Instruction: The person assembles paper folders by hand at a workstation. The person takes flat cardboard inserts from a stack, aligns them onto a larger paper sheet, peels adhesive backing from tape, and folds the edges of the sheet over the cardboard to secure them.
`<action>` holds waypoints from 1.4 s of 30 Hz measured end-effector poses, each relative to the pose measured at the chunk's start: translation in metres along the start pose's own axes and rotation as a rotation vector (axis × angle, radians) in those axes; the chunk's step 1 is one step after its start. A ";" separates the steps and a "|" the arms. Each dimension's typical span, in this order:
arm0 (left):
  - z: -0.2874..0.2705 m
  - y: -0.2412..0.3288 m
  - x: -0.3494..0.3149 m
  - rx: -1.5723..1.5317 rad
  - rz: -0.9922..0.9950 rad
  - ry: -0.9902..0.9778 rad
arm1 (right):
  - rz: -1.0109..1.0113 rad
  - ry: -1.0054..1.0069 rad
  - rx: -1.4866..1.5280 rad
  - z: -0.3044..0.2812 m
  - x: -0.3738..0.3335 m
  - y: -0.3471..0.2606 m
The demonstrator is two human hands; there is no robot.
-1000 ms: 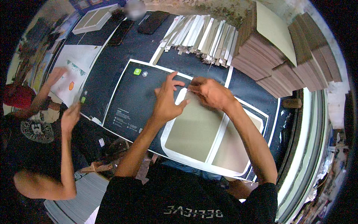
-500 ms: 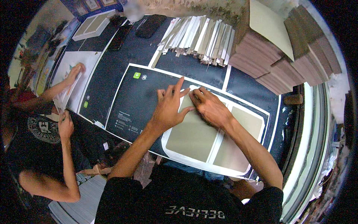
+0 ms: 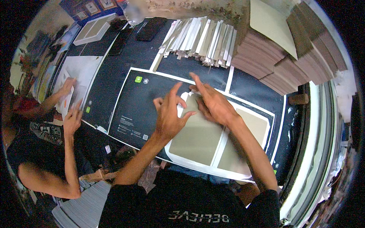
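Observation:
Two grey-beige boards, a left one [image 3: 194, 144] and a right one [image 3: 253, 123], lie side by side on a white sheet [image 3: 190, 161], with a narrow white strip between them. White paper is folded over at the far left corner of the left board. My left hand [image 3: 169, 116] is at that board's left edge, thumb and fingers spread, holding nothing. Over the far edge of the same board is my right hand [image 3: 216, 104], its index finger stretched out and its thumb apart. Its other fingers are partly hidden and slightly blurred. A dark printed sheet [image 3: 131, 100] lies beneath.
Many narrow white and grey strips [image 3: 201, 41] lie heaped at the back. Tall stacks of board [image 3: 260, 57] stand back right, near a wooden handle [image 3: 299, 99]. At left, a co-worker's hands [image 3: 73, 118] handle a white sheet. Two boards on a pile [image 3: 89, 32] lie farther back.
My right hand has lifted and opened from the folded corner, its index finger now stretched away from me. My left hand has turned slightly. The co-worker's near hand has risen to the sheet.

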State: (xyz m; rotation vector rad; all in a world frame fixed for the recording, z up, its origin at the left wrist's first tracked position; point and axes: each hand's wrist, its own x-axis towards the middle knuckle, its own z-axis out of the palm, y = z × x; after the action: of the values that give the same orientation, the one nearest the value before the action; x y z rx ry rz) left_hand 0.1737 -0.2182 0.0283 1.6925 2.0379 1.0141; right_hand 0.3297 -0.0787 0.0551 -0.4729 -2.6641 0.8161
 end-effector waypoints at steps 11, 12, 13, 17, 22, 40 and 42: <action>0.004 -0.016 0.007 -0.141 -0.107 0.034 | -0.012 -0.092 -0.234 0.010 -0.002 -0.004; 0.005 -0.016 0.007 -0.170 -0.114 0.017 | -0.015 -0.074 -0.217 0.013 -0.003 -0.002; 0.007 -0.017 0.007 -0.184 -0.102 0.020 | -0.018 -0.056 -0.201 0.016 -0.005 0.000; 0.004 -0.015 0.008 -0.094 -0.084 0.056 | 0.113 -0.127 -0.159 0.019 -0.005 -0.006; -0.002 -0.005 0.013 -0.051 -0.025 0.026 | 0.023 0.030 -0.191 0.033 -0.014 0.007; -0.014 -0.014 0.028 0.139 0.063 -0.113 | 0.008 0.139 -0.141 0.038 -0.020 0.014; -0.023 -0.004 0.030 0.125 0.270 -0.116 | -0.136 0.337 -0.206 0.041 -0.026 0.019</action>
State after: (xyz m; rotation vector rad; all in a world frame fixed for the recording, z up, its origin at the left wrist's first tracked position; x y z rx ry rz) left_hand 0.1481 -0.1980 0.0478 2.0827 1.8696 0.8571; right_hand 0.3411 -0.0936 0.0068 -0.4295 -2.4408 0.3845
